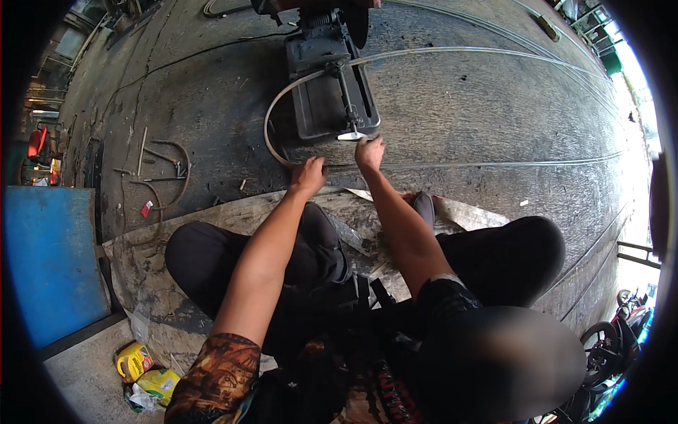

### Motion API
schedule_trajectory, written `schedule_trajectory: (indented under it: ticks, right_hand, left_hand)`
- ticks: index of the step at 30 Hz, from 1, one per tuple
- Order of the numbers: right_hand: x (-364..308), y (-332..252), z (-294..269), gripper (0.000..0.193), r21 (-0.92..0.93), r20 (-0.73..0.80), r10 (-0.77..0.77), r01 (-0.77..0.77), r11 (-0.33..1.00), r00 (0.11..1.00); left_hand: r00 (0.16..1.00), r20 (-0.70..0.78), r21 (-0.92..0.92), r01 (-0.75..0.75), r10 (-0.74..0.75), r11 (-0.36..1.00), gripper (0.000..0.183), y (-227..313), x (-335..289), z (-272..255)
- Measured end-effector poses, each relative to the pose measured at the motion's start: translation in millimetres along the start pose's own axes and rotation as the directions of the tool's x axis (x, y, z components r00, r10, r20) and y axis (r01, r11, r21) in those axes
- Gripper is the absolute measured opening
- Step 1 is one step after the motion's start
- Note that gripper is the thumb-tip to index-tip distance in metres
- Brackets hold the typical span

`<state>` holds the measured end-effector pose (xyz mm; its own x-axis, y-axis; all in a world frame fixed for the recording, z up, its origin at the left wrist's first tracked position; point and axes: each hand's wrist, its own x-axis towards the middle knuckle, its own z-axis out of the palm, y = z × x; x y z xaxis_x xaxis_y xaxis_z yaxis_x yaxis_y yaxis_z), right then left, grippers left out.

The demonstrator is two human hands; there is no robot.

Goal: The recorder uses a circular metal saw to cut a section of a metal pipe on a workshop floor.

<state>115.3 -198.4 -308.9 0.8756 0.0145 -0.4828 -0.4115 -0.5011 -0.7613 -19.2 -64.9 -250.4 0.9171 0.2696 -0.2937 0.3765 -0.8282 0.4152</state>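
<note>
A black cut-off saw (318, 106) stands on the floor in front of me. A long thin metal rod (267, 127) runs through its vise, loops round the left side of the base and runs back to the right. My left hand (309, 176), slightly blurred, is closed on the rod where the loop turns near the saw's front. At the front of the vise screw is a pale crank handle (350, 136). My right hand (369, 153) is closed at the right end of that handle. The fingertips of both hands are partly hidden.
I sit cross-legged on a worn sheet (205, 219). Bent rod offcuts (185, 169) and a red packet (147, 209) lie to the left. A blue panel (53, 254) and a yellow container (134, 362) are nearby. More long rods (494, 35) stretch right; motorcycles (604, 346) stand lower right.
</note>
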Motion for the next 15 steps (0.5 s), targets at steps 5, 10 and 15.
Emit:
schedule_trajectory:
  ticks: [5,10,15]
  right_hand:
    - [-34.5,-22.6,-14.7,0.028,-0.419,0.013,-0.558,0.511,0.75,0.83]
    - [-29.8,-17.4,-30.8,0.023,-0.579,0.069,-0.553,0.485,0.656,0.831]
    - [-24.3,-19.4,-27.5,0.015,-0.618,0.149,-0.584,0.536,0.575,0.798]
  left_hand:
    - [0.939,-0.334,-0.286,-0.023,-0.078,0.958,0.043,1.2,32.0,10.1]
    - [0.988,0.037,-0.547,0.148,-0.152,0.824,0.052,33.0,61.9,-1.1]
    - [0.973,0.133,-0.587,0.23,-0.188,0.777,0.056,15.5,81.0,4.6]
